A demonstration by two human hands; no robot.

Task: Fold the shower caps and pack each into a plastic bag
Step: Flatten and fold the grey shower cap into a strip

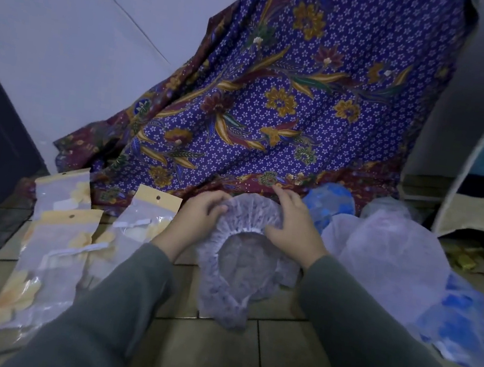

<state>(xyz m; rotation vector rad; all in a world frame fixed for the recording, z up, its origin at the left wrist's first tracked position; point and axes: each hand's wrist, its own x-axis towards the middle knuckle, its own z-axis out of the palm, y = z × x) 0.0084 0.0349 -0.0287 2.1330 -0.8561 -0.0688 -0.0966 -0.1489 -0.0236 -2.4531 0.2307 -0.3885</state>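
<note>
Grey-green sleeves come in from bottom of frame, both arms reaching to centre. Lilac shower cap [242, 263] lies opening-up on the tiled floor [274, 350], centre frame, elastic rim showing as a white ring. Left hand [199, 214] pinches the cap's far-left edge, fingers curled on the ruffle; right hand [294, 224] grips the far-right edge near the elastic. Looks like the fold is just starting, cap not yet halved. Next move prob needs both hands to bring the far edge toward the near one w/o the slippery film springing back. Packed bags [55, 232] w/ yellow headers sit left of frame; unfolded caps [394, 258], clear and blue, pile at right. Batik cloth [292, 97] hangs behind, upper centre.
</note>
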